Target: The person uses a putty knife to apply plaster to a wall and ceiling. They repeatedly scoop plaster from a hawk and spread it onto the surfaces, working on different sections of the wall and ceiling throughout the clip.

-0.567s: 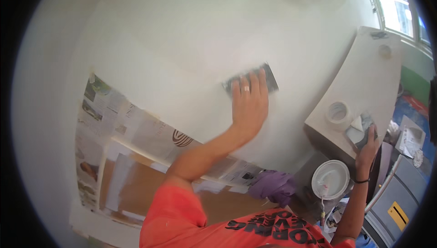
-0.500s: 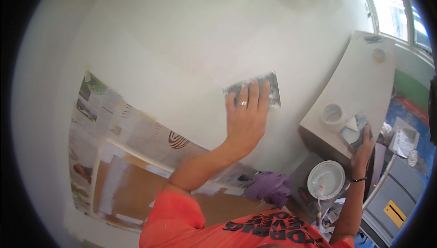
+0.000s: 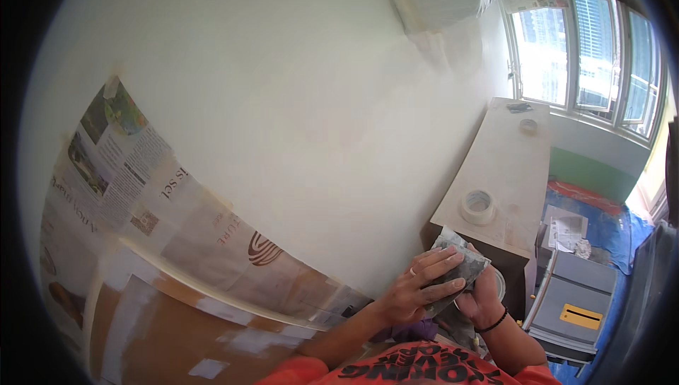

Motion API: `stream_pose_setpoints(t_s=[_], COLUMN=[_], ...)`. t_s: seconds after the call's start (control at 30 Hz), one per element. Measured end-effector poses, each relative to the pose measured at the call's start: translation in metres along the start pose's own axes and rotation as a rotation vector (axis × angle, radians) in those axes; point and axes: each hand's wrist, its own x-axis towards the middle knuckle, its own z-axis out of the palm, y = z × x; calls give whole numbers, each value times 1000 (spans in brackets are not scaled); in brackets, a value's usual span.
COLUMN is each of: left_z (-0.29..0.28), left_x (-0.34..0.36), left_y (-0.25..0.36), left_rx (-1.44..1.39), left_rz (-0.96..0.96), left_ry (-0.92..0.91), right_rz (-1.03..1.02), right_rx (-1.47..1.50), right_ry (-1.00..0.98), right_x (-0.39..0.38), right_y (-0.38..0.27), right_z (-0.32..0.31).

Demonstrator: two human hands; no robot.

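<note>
Both my hands meet at the lower middle right, in front of the cabinet's near end. My left hand (image 3: 428, 279), with a ring on it, has its fingers laid across a grey, dusty sheet of sandpaper (image 3: 475, 265). Behind the sheet, my right hand (image 3: 485, 301), below a dark bracelet, closes on its edge from the other side. A paler piece (image 3: 451, 237) sticks up above the left fingers; whether it is a fold or a second sheet I cannot tell. The white bucket (image 3: 500, 284) is mostly hidden behind my right hand.
A tape roll (image 3: 478, 207) and a smaller roll (image 3: 528, 125) lie on the cabinet top (image 3: 495, 159). Newspaper (image 3: 198, 208) covers the wall above a brown panel (image 3: 170, 321). Right are a grey container (image 3: 576, 279), blue sheeting (image 3: 622, 236) and windows (image 3: 580, 53).
My left hand has come off the wall, bringing the sandpaper down and right. My right hand has left the cabinet top and joined it. The view has turned towards the windows.
</note>
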Motion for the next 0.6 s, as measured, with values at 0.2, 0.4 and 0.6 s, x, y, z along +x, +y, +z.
stream_pose_setpoints(t_s=[0.2, 0.4, 0.6], left_z=[-40, -52, -52], left_x=[-17, -48, -32], left_y=[-13, -43, -37], left_rx=[156, 83, -758], left_rz=[-77, -291, -844], left_ry=[-124, 172, 734], right_rz=[-288, -632, -888], right_rx=[-176, -287, -387], right_ry=[204, 162, 211], right_x=[-16, -25, -20], right_y=[4, -12, -32], right_z=[32, 49, 23])
